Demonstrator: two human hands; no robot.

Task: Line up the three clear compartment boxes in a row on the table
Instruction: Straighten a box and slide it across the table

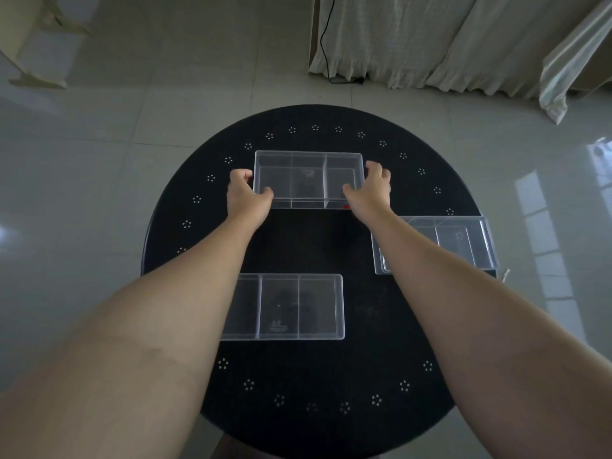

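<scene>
Far box [308,178] is gripped at both short ends near the table's far edge: left hand [246,197] is clamped on its left end, right hand [371,190] on its right end, fingers curled over the end walls, thumbs on the near side. Whether it is lifted or resting cannot be told. Three compartments are seen in it, all empty; a small red mark [346,207] sits at its near right corner.

Second box [463,243] lies at the table's right edge, part hidden by the right forearm, slightly overhanging the rim. Third box [291,306] lies towards the near left of the round black table [298,376]. Both are three-compartment, nothing seen inside.

Progress is judged early: boxes are staggered, well apart, no row formed. All three are left to be brought onto one line.
</scene>
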